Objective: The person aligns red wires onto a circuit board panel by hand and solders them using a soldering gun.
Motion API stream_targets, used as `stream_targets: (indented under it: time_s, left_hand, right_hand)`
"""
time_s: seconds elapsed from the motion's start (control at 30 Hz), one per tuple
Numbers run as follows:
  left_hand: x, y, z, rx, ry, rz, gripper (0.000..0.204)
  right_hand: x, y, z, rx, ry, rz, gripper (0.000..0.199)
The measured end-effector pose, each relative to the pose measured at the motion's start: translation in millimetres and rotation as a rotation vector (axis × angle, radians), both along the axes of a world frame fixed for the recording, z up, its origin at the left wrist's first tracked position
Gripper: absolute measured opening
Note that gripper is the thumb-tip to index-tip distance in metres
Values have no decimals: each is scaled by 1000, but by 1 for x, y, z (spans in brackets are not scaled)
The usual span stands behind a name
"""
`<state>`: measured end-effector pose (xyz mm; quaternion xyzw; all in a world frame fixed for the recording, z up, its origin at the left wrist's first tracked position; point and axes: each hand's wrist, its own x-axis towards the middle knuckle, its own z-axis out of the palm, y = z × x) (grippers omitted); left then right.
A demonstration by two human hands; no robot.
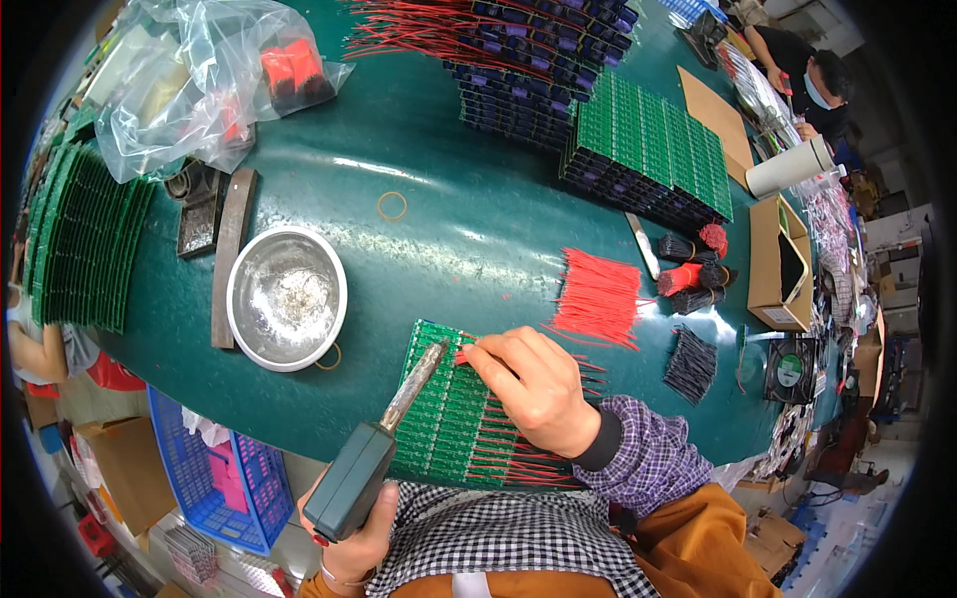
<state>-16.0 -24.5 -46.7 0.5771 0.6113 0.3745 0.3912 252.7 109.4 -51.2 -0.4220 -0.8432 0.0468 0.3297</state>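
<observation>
My left hand (367,538) is wrapped round the dark green body of a soldering iron (355,476). Its metal barrel slants up over a green circuit board panel (439,424) that lies in front of me, the tip close to the panel's upper end. At that end, my right hand (533,387) pinches a red wire (463,356) against the board. Rows of red wires (513,458) stick out from the panel's right side, partly under my right hand and sleeve. Whether the tip touches the board, I cannot tell.
Beyond the panel lie loose red wires (598,299) and black wires (690,365). A white-rimmed metal bowl (342,289) stands left. Stacked boards (648,140) rise at the back; a small fan (791,370) sits right. Another person (807,75) works at far right.
</observation>
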Motion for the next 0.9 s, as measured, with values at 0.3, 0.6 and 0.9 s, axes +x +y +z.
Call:
stream_targets:
  time_s: [0.3,0.6,0.9]
  left_hand:
    - [18,14,19,-146,-63,168,27]
    - [14,13,16,-183,-6,116,27]
    - [-1,-18,-4,108,-125,266,38]
  right_hand:
    - [-1,1,0,0,-18,-6,31]
    - [-1,1,1,-13,-33,-2,33]
    - [-4,0,2,-18,-43,2,33]
